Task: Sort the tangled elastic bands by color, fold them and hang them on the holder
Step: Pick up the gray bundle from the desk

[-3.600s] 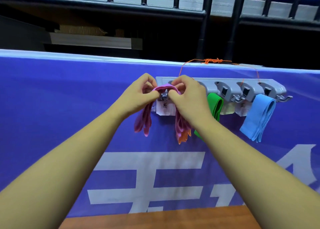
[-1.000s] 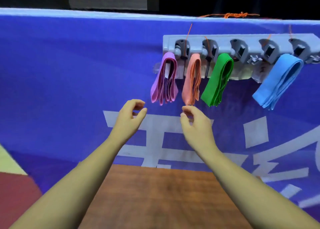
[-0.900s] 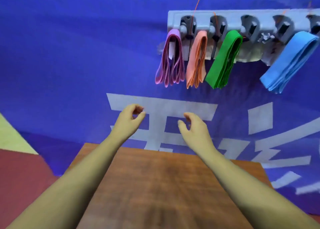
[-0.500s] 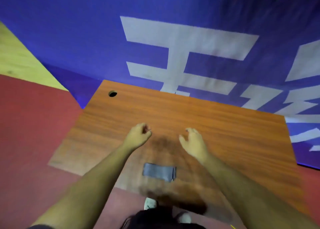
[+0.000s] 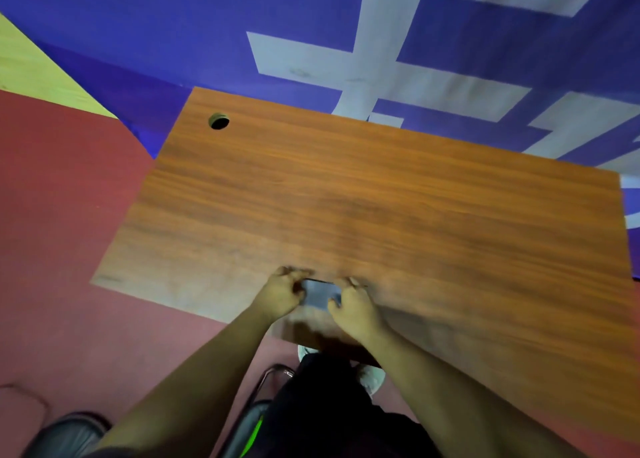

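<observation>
**While both hands hold a slab at the near edge**

As you look down at the table (image 5: pixel 381 197), your left hand (image 5: pixel 280 293) curls round the left end of a flat grey slab (image 5: pixel 320 293). Your right hand (image 5: pixel 353 307) pinches its right end, thumb on the near side. Motion blur hides the fingertips. The slab lies by the table's near edge. A round hole (image 5: pixel 219 121) sits in the far left corner. A blue banner (image 5: pixel 173 24) hangs past the far edge. Where the bands and holder are, you cannot tell.

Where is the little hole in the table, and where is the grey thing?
hole (image 5: pixel 219 121): head view, on its dark middle.
grey thing (image 5: pixel 319 293): head view, on its flat top face.
</observation>
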{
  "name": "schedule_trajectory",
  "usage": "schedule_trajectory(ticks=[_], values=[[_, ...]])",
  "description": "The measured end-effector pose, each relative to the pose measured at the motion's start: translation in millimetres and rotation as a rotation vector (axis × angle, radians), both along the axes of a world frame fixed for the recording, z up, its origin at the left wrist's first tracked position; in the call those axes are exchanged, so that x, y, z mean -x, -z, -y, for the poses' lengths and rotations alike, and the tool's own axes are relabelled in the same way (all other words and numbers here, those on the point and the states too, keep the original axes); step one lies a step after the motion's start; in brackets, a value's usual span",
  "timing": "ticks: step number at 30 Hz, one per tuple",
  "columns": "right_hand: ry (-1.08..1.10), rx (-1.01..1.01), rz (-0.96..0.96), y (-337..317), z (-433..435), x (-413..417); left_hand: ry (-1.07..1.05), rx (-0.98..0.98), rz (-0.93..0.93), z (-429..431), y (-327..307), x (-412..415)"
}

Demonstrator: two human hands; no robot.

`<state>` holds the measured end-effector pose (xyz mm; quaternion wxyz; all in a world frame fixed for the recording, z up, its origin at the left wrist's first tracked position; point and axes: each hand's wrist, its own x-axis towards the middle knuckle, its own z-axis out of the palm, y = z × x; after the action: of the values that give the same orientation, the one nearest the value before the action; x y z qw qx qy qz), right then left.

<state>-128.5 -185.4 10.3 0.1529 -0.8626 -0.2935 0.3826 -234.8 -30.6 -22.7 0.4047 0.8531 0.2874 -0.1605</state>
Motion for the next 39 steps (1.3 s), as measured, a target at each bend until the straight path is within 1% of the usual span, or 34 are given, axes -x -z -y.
schedule_trajectory(ticks=[3,6,9,15,17,19,21,24,27,29,30,32,34,36,37,39], values=[[-0.014,0.011,0.021,10.8,-9.8,6.7,0.008,0.003,0.011,-6.4,17.3,0.7],[-0.030,0.063,0.037,20.4,-17.2,8.3,0.029,0.042,0.056,-14.7,34.3,1.2],[-0.066,0.079,0.041,28.4,-20.1,9.0,0.104,0.061,0.080,-19.8,36.1,-0.4],[-0.034,-0.083,0.171,29.6,-19.5,7.1,0.237,0.124,0.059,-26.6,34.4,-7.1],[-0.066,-0.119,0.136,20.1,-23.1,-1.2,0.270,0.134,0.085,-28.2,25.8,-9.8],[-0.038,-0.144,-0.011,2.8,-27.0,-14.1,0.279,0.174,0.115,-31.2,12.0,-15.5],[0.040,-0.178,-0.150,-20.6,-26.7,-31.9,0.271,0.234,0.120,-34.9,-11.5,-24.9],[0.061,-0.256,-0.244,-59.4,-18.5,-62.0,0.298,0.334,0.159,-36.4,-59.7,-46.0],[0.104,-0.393,-0.292,-106.5,-11.2,-92.4,0.329,0.407,0.252,-32.5,-114.2,-72.7],[0.142,-0.479,-0.282,-143.1,-3.9,-112.5,0.332,0.457,0.297,-27.3,-153.8,-91.5],[0.165,-0.520,-0.290,-157.9,-0.5,-122.3,0.335,0.458,0.325,-25.4,-171.6,-100.4],[0.240,-0.632,-0.353,-191.8,10.9,-141.7,0.356,0.366,0.395,-17.0,-209.3,-121.5],[0.324,-0.744,-0.418,-224.6,22.2,-160.4,0.379,0.253,0.503,-7.6,-243.9,-144.9],[0.412,-0.852,-0.460,-254.5,34.8,-177.7,0.344,0.215,0.606,5.0,-278.5,-166.7],[0.446,-0.903,-0.461,-268.0,42.1,-185.7,0.307,0.221,0.647,11.8,-294.3,-177.2],[0.464,-0.963,-0.386,-296.4,56.6,-199.4,0.281,0.224,0.738,25.8,-325.1,-198.8]])
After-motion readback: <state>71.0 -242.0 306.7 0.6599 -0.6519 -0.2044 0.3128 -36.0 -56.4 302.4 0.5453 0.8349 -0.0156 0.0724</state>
